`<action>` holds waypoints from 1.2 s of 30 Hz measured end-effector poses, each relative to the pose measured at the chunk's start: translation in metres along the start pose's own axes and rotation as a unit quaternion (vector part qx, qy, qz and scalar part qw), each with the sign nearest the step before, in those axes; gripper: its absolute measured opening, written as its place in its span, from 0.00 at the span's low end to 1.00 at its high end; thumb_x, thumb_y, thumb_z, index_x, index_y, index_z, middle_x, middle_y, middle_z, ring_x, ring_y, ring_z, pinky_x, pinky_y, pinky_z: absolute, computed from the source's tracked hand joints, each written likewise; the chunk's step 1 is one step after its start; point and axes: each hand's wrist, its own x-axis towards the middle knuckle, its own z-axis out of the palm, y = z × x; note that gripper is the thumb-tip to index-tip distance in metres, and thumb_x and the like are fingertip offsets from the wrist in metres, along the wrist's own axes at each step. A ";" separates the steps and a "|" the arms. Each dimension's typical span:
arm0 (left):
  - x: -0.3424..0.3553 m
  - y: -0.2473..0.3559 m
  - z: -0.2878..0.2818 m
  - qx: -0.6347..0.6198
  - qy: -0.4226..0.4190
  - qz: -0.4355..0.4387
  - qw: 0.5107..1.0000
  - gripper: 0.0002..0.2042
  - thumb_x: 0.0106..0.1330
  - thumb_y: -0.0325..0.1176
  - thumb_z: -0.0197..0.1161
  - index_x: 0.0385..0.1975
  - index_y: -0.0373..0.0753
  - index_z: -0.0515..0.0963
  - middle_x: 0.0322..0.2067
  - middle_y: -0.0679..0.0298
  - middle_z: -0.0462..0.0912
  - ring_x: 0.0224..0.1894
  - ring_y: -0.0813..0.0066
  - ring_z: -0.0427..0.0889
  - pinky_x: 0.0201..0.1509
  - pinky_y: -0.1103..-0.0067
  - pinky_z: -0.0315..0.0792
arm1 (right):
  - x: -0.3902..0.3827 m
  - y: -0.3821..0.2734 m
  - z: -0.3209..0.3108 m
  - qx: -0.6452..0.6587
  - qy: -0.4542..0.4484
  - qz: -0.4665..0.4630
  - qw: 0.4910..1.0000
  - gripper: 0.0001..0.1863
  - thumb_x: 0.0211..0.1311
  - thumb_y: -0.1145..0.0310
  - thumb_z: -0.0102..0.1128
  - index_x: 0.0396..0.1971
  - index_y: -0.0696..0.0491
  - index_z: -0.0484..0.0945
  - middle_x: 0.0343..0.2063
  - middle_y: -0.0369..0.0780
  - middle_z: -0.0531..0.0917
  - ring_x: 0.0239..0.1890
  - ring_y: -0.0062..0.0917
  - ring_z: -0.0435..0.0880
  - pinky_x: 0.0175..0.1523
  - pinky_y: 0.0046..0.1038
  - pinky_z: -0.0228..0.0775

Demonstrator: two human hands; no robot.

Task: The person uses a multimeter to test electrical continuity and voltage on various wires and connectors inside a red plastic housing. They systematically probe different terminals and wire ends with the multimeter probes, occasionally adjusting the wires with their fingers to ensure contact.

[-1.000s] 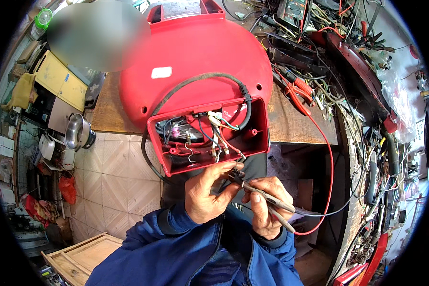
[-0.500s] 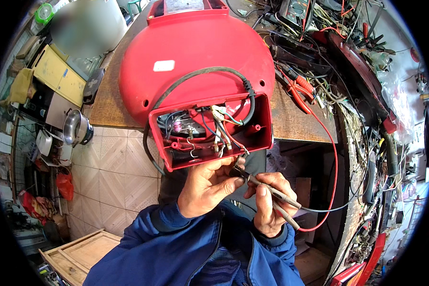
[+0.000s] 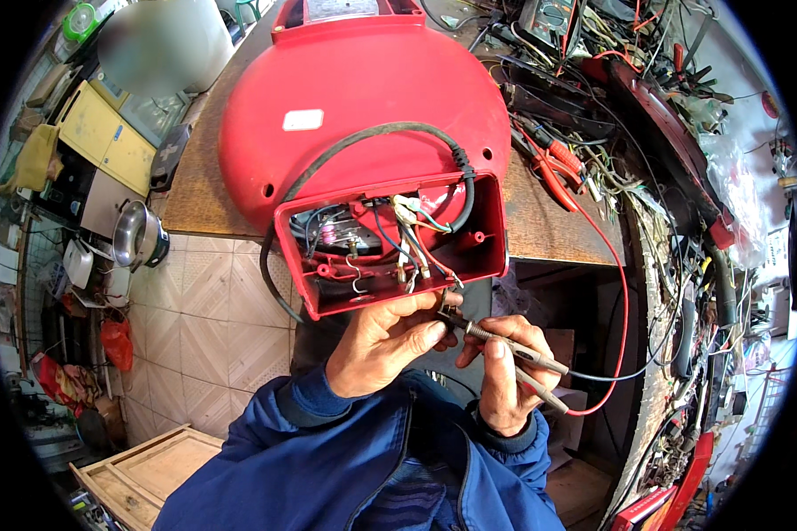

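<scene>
A red round appliance (image 3: 363, 97) lies upside down on a wooden bench, its open wiring compartment (image 3: 390, 243) facing me with coloured wires and terminals inside. My left hand (image 3: 390, 341) pinches loose wire ends just below the compartment's lower rim. My right hand (image 3: 505, 372) holds two thin meter probes (image 3: 522, 354), their tips touching the wires at my left fingertips. A black cord (image 3: 354, 146) loops over the red shell into the compartment. A red lead (image 3: 620, 301) runs from the probes up to the bench.
The wooden bench (image 3: 549, 221) carries red pliers (image 3: 558, 164), tangled wires and a meter (image 3: 549, 22) at the back. Cluttered shelves of cables fill the right side. Tiled floor, metal pots (image 3: 137, 234) and a wooden crate (image 3: 146, 465) lie to the left.
The view has drawn closer to the open compartment. Both hands stay together under its rim, with the probes still against the wires.
</scene>
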 end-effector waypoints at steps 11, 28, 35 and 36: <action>0.004 -0.007 0.003 -0.054 0.044 -0.022 0.997 0.17 0.77 0.35 0.55 0.56 0.29 0.76 0.49 0.56 0.82 0.51 0.69 0.83 0.55 0.72 0.80 | 0.004 0.001 0.000 0.012 0.001 0.032 0.999 0.08 0.69 0.74 0.58 0.40 0.65 0.79 0.30 0.46 0.85 0.25 0.23 0.83 0.30 0.23 0.75; 0.009 -0.015 0.000 -0.008 0.045 0.045 0.998 0.11 0.75 0.24 0.56 0.53 0.31 0.77 0.47 0.62 0.82 0.49 0.76 0.81 0.55 0.76 0.79 | -0.004 0.004 -0.003 -0.009 0.016 0.094 0.995 0.19 0.70 0.64 0.58 0.47 0.67 0.74 0.33 0.48 0.84 0.28 0.30 0.83 0.36 0.31 0.77; 0.013 -0.027 0.000 0.014 0.046 0.104 0.993 0.12 0.74 0.22 0.55 0.54 0.36 0.76 0.46 0.64 0.82 0.47 0.81 0.79 0.50 0.79 0.77 | 0.005 -0.033 -0.011 -0.061 -0.398 -0.010 0.916 0.30 0.74 0.50 0.51 0.53 0.67 0.77 0.35 0.47 0.82 0.33 0.34 0.86 0.39 0.34 0.77; 0.012 -0.024 0.000 0.023 0.042 0.099 0.994 0.11 0.74 0.21 0.55 0.54 0.36 0.76 0.46 0.64 0.82 0.47 0.80 0.79 0.50 0.80 0.77 | 0.006 -0.040 -0.014 -0.050 -0.411 0.014 0.910 0.33 0.72 0.46 0.53 0.53 0.67 0.77 0.34 0.47 0.82 0.33 0.35 0.85 0.37 0.33 0.76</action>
